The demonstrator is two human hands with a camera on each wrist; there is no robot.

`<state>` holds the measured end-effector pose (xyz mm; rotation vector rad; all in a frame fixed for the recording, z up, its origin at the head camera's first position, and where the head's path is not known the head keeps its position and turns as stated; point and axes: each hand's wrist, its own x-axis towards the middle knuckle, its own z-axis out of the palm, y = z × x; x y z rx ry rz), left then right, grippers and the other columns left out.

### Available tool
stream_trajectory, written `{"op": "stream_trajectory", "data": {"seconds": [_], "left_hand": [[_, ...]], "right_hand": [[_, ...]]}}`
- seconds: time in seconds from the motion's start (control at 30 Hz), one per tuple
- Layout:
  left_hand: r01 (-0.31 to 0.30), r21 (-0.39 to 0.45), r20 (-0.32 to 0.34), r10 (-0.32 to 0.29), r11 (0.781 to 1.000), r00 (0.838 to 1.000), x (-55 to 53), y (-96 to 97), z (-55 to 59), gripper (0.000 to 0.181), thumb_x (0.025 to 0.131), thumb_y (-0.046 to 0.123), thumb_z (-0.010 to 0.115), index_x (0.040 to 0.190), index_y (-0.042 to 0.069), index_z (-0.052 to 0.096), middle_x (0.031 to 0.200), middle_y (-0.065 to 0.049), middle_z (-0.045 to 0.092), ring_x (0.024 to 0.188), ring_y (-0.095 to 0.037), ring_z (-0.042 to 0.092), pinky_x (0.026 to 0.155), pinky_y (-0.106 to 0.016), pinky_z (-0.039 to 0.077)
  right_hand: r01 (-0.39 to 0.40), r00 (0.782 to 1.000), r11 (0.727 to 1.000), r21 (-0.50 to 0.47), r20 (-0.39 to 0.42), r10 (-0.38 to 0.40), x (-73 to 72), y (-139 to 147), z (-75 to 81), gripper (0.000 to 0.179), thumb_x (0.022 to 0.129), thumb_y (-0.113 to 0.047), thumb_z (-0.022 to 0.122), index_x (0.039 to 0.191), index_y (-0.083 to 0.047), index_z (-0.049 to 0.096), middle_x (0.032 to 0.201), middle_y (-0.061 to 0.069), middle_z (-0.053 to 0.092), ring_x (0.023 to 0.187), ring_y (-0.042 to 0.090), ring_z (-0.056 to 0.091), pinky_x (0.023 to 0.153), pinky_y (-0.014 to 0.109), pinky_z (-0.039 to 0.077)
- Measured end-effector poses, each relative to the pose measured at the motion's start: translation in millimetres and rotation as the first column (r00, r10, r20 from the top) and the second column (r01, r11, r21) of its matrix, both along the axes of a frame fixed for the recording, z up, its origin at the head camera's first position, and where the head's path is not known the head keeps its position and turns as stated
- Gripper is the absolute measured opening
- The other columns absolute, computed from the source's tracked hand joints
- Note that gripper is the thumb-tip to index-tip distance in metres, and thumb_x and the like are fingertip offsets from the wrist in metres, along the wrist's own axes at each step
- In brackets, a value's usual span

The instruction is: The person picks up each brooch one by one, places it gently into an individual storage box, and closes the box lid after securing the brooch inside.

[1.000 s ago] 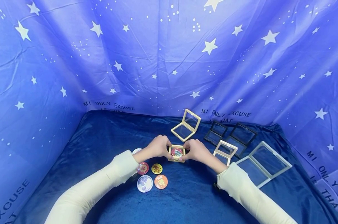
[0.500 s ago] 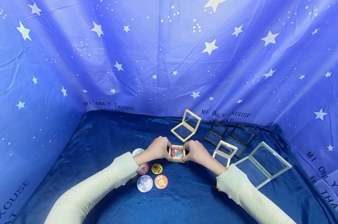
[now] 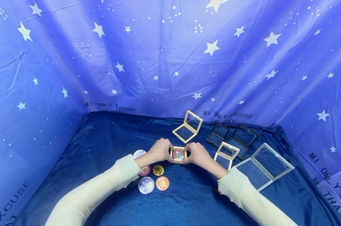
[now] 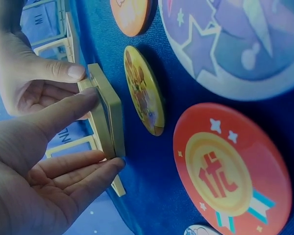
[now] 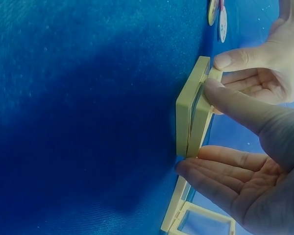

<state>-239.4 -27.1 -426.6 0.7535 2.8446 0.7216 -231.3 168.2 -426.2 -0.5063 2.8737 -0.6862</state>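
Observation:
Both hands hold a small cream hinged display frame [image 3: 178, 162] between them in the middle of the cloth. Behind its clear film shows a red round badge [image 3: 178, 154] with a green Christmas tree on it. My left hand [image 3: 160, 150] pinches the left side, thumb [image 4: 81, 100] on the near edge and fingers at the far edge. On the right side my right hand [image 3: 198, 153] grips in the same way. In the wrist views the frame's two halves lie almost together, with a thin gap at one edge.
Left of the frame lie several badges: yellow [image 3: 158, 170], orange [image 3: 162, 183], purple [image 3: 146, 185], red [image 4: 235, 166] and white [image 3: 139, 153]. Unfolded display frames stand behind and right: cream [image 3: 184, 125], black [image 3: 217, 134], larger black [image 3: 244, 138], small cream [image 3: 227, 150], large pale [image 3: 269, 179].
Both hands have come slightly toward me and lower, still on the frame. A little more of the white badge shows beside the left sleeve. The other badges and frames stay in place.

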Motion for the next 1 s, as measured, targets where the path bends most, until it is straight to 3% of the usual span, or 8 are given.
{"op": "stream_trajectory", "data": {"seconds": [0.5,1.0], "left_hand": [[-0.015,-0.030,-0.014,0.014,0.999,1.000,-0.2,2.5,-2.3,0.037,0.067,0.028,0.097,0.062,0.011,0.064,0.051,0.009,0.043,0.051,-0.008,0.039,0.050,-0.022,0.031],[-0.041,-0.056,-0.050,0.038,0.998,0.998,0.5,6.6,-3.0,0.038,0.064,0.028,0.098,0.062,0.010,0.065,0.052,0.007,0.046,0.051,-0.009,0.041,0.049,-0.023,0.032]], "right_hand": [[0.008,1.000,1.000,0.004,-0.017,-0.008,0.6,-2.0,-2.2,0.033,0.067,-0.025,0.096,0.082,-0.006,0.073,0.068,0.000,0.065,0.058,0.013,0.049,0.057,0.026,0.040],[0.040,0.997,0.999,0.018,-0.074,-0.038,3.4,-4.9,-5.9,0.036,0.063,-0.024,0.098,0.082,-0.006,0.075,0.072,0.003,0.070,0.059,0.014,0.051,0.058,0.028,0.042]]}}
